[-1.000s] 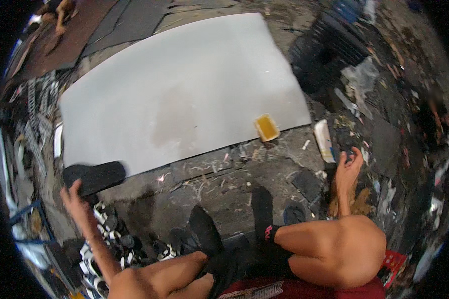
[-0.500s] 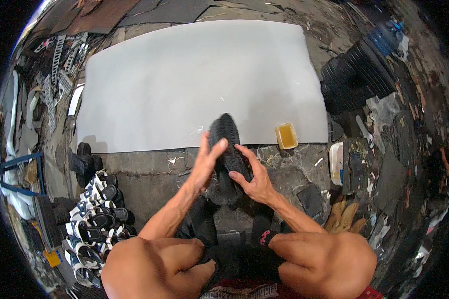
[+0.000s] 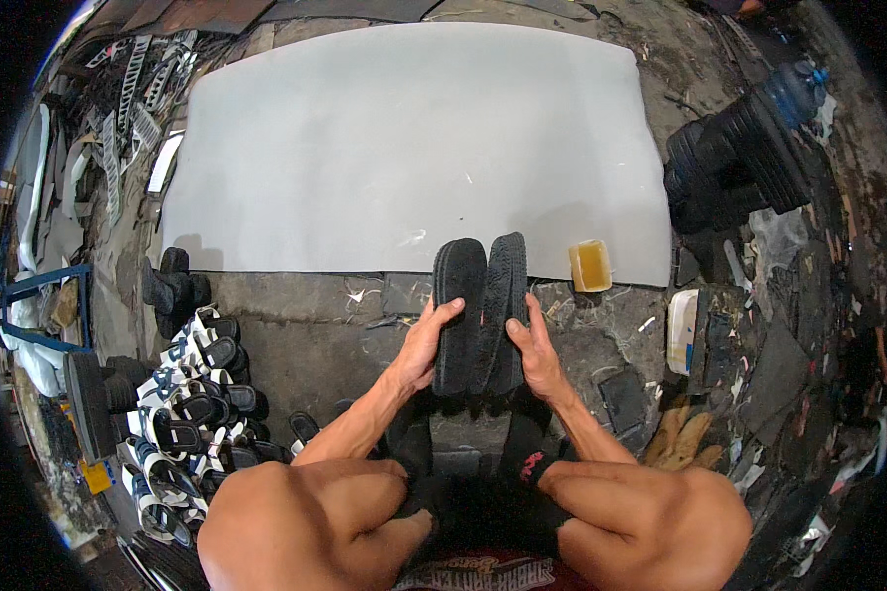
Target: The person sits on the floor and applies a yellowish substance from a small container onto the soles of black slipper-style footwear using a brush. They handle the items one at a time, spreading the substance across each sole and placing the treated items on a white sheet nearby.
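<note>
Two black rubber sandal soles stand side by side on edge in front of me: the left sole (image 3: 458, 310) and the right sole (image 3: 505, 305). My left hand (image 3: 424, 340) grips the left sole from its outer side. My right hand (image 3: 534, 345) presses flat against the outer side of the right sole. The soles' far tips overlap the near edge of a large white sheet (image 3: 414, 138) laid on the ground. My knees and black sandals show at the bottom.
A yellow block (image 3: 589, 265) lies on the sheet's near right corner. A heap of black-and-white sandals (image 3: 187, 394) sits at my left. Stacked black soles (image 3: 729, 167) and a blue bottle (image 3: 793, 84) are at the right, among scraps and debris.
One second ago my left hand reached to a black sole at the far left. Half a second ago both hands held one sole at centre. Now two soles are held together.
</note>
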The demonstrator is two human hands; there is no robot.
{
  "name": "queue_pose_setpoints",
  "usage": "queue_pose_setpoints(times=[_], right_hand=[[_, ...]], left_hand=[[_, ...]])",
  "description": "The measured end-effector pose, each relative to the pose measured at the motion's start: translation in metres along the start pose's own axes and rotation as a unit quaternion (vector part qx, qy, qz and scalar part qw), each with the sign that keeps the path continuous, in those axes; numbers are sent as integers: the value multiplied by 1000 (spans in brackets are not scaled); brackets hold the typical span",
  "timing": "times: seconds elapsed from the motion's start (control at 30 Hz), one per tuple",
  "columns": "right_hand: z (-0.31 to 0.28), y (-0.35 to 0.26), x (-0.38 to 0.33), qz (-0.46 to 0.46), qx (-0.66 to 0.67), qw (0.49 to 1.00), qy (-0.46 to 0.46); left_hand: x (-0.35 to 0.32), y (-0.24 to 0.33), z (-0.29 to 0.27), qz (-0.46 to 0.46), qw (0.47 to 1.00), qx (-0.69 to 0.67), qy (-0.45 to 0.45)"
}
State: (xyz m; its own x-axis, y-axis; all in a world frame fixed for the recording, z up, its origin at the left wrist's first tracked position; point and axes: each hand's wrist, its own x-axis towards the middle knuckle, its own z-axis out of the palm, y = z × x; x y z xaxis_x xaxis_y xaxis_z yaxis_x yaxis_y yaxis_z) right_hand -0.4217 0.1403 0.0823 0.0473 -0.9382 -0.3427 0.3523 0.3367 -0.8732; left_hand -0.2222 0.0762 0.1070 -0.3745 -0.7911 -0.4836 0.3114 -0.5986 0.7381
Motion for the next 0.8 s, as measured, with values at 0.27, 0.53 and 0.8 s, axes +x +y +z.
queue_pose_setpoints(times=[0.27, 0.53, 0.8], right_hand=[[-4, -3, -2, -25, -169, 985, 18], [-48, 24, -4, 41, -119, 990, 65], [-51, 1, -9, 73, 60, 989, 111]], left_hand=[[2, -20, 16, 0, 999, 47, -16], [18, -55, -24, -91, 990, -79, 71], [23, 0, -24, -111, 962, -193, 156]])
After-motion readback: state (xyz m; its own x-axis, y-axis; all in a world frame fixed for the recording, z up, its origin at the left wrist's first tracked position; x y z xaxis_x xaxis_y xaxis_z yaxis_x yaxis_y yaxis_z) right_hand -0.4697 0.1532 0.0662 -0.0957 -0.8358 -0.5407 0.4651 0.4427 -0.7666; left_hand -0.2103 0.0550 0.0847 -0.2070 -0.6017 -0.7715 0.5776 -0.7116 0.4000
